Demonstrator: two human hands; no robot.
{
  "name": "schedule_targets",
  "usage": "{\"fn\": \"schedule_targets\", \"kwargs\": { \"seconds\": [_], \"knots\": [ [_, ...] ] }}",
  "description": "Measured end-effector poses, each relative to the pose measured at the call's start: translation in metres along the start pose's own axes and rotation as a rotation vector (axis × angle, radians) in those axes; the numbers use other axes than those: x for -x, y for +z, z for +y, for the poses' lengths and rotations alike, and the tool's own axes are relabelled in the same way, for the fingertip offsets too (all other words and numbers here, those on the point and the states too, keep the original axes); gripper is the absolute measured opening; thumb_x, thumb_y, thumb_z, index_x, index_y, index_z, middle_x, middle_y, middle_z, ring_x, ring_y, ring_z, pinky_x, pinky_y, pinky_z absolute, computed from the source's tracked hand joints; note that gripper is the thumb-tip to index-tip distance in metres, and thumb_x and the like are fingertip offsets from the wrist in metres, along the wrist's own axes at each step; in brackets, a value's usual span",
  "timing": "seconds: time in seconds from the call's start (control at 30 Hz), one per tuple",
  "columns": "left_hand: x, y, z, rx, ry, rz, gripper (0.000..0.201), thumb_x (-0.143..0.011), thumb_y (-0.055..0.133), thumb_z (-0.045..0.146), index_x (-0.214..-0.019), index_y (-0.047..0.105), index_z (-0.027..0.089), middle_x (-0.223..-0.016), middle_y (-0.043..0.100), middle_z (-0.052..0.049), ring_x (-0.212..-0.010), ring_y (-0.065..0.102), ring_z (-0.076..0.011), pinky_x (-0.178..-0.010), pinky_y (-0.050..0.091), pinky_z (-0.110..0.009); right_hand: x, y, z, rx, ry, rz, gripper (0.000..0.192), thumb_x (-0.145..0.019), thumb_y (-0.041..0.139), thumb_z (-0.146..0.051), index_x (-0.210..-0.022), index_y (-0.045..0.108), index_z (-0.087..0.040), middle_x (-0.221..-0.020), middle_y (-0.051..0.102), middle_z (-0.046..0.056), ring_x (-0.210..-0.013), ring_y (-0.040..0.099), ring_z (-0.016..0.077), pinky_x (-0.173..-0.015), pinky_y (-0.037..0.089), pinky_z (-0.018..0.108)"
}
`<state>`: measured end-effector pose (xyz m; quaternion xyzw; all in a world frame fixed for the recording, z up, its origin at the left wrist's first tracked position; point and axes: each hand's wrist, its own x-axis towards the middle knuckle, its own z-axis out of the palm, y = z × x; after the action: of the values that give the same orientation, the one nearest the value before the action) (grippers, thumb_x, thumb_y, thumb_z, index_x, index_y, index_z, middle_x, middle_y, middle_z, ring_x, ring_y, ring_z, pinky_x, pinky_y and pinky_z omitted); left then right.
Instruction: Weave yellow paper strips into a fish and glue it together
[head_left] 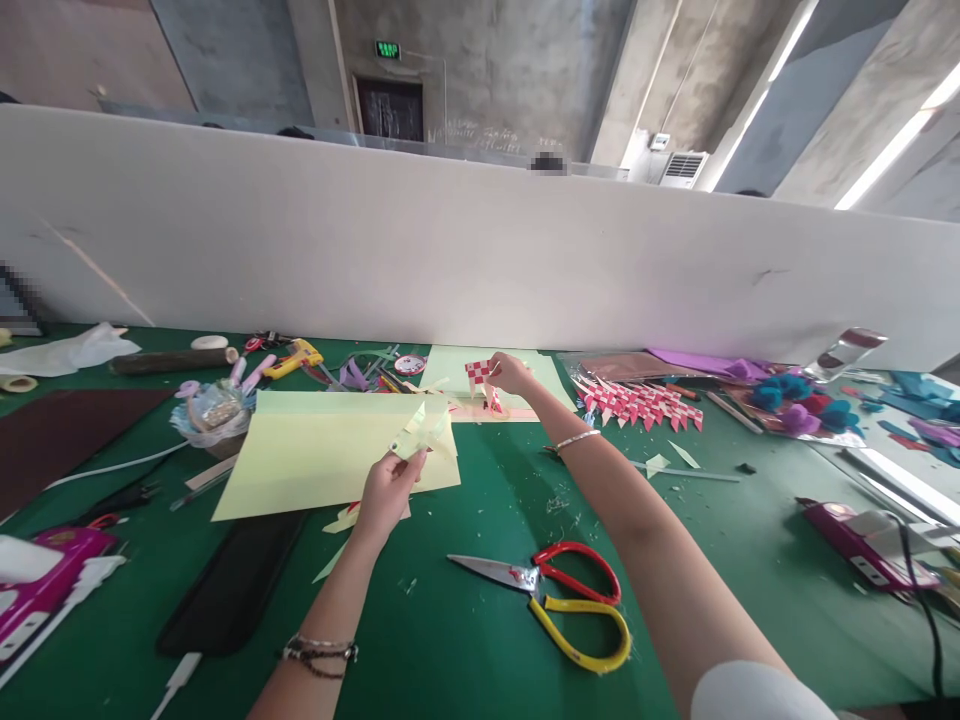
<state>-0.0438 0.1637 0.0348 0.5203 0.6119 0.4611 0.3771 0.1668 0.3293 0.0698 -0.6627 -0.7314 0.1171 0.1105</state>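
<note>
Paper craft pieces are held in both hands over a green table (480,640).

A pale yellow-green folded paper piece (421,432) is pinched between the fingers of the left hand (386,492), above a large yellow paper sheet (322,450). A red-and-white woven paper piece (480,375) is gripped at the fingertips of the right hand (511,374), which is stretched further out, over a pale green sheet (457,368). Red-and-yellow scissors (559,590) are laid near the forearms, untouched. More red-and-white woven strips (641,405) are spread to the right, well apart from both hands.
</note>
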Motion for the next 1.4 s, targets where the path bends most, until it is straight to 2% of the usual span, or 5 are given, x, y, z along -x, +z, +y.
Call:
{"fn": "schedule_targets", "kwargs": {
  "seconds": [0.3,0.5,0.73,0.9,1.4],
  "knots": [
    [-0.003,0.002,-0.006,0.096,-0.013,-0.094,0.048,-0.065,0.058,0.061,-0.066,0.062,0.014,-0.056,0.053,-0.001,-0.057,0.054,-0.0161,-0.056,0.045,-0.027,0.111,-0.022,0.016,-0.373,-0.082,0.217,0.017,-0.078,0.053,-0.023,-0.092,0.062,-0.019,-0.096,0.068,0.005,-0.086,0.062,0.0163,-0.073,0.048,0.026],
    [-0.001,0.006,-0.007,0.11,-0.031,-0.131,0.044,-0.064,0.062,0.058,-0.065,0.06,0.014,-0.058,0.053,-0.001,-0.055,0.052,-0.0146,-0.051,0.043,-0.024,0.168,-0.007,0.032,-0.598,-0.089,0.248,0.018,-0.077,0.051,-0.033,-0.088,0.063,-0.025,-0.098,0.067,0.004,-0.086,0.064,0.0187,-0.071,0.051,0.029],
    [-0.002,0.006,-0.007,0.178,-0.094,-0.12,0.051,-0.062,0.063,0.059,-0.084,0.064,0.012,-0.059,0.051,0.0,-0.059,0.053,-0.0152,-0.058,0.046,-0.027,0.17,0.003,0.031,-0.912,-0.044,0.356,0.034,-0.072,0.059,-0.038,-0.101,0.047,-0.024,-0.083,0.065,0.003,-0.078,0.063,0.017,-0.069,0.052,0.031],
    [-0.001,0.008,-0.006,0.27,-0.112,-0.162,0.047,-0.061,0.067,0.055,-0.079,0.063,0.012,-0.059,0.05,0.001,-0.061,0.051,-0.0132,-0.065,0.046,-0.029,0.175,0.002,0.038,-0.984,0.072,0.414,0.027,-0.069,0.062,-0.038,-0.09,0.055,-0.022,-0.088,0.063,0.005,-0.076,0.062,0.0167,-0.067,0.052,0.03],
    [0.006,0.019,-0.012,0.372,-0.156,-0.304,0.035,-0.067,0.068,0.047,-0.076,0.065,0.013,-0.06,0.051,0.001,-0.061,0.046,-0.0112,-0.063,0.039,-0.025,0.196,0.018,0.008,-1.545,0.229,0.253,0.041,-0.065,0.062,-0.02,-0.103,0.048,-0.027,-0.067,0.048,-0.009,-0.049,0.041,0.0041,-0.053,0.041,0.021]
  ]
}}
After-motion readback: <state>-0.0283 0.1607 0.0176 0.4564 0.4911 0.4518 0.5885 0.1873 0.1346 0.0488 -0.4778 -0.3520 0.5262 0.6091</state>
